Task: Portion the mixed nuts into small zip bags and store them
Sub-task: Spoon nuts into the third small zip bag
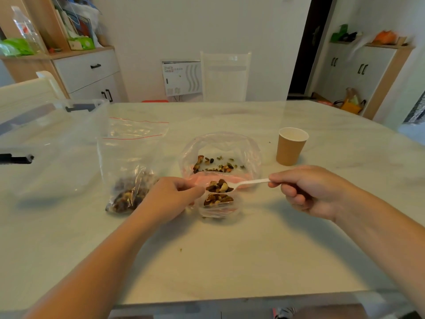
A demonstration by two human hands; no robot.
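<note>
My right hand (pixel 305 189) grips the handle of a white plastic spoon (pixel 250 182) heaped with mixed nuts. The spoon's bowl hovers just over the mouth of a small zip bag (pixel 219 209) that holds some nuts. My left hand (pixel 171 199) pinches that bag's left edge and holds it open. Behind it stands a large clear bag (pixel 220 148) with a pink bottom and a thin scatter of nuts inside. A filled small bag of nuts (pixel 128 194) lies to the left of my left hand. Empty zip bags with red seal lines (pixel 135 130) lie further back.
A brown paper cup (pixel 290 146) stands at the right of the large bag. A clear plastic storage box with black latches (pixel 46 139) occupies the table's left side. A white chair (pixel 225 77) stands beyond the far edge. Small crumbs dot the marble table (pixel 230 261).
</note>
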